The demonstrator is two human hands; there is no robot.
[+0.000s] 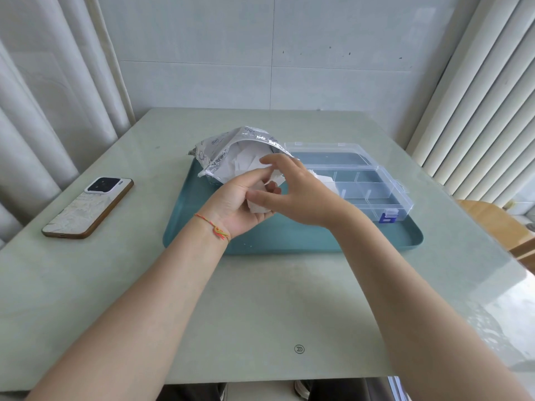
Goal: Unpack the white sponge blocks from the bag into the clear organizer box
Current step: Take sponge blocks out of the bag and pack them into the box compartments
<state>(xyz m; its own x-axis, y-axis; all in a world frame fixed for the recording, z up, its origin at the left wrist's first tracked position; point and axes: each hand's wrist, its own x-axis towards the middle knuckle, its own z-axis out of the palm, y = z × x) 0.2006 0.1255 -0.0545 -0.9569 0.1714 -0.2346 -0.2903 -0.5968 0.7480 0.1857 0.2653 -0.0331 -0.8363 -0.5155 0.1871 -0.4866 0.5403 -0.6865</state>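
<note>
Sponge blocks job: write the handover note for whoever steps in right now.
Left hand: palm up above the teal tray, fingers curled round a white sponge block.
Right hand: fingers spread beside that block, nothing clearly gripped; contact cannot be told.
Bag: lies open on the tray's left end, more white pieces visible inside.
Clear organizer box: on the tray's right side, lid open. Something white shows in a near-left compartment behind the right hand; the other visible compartments look empty.
Done: bag opened, one block out.
Left: place the held block in a compartment, then empty the bag.

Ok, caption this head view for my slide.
Both hands, left hand and right hand, handle a white sponge block before the bag.
</note>
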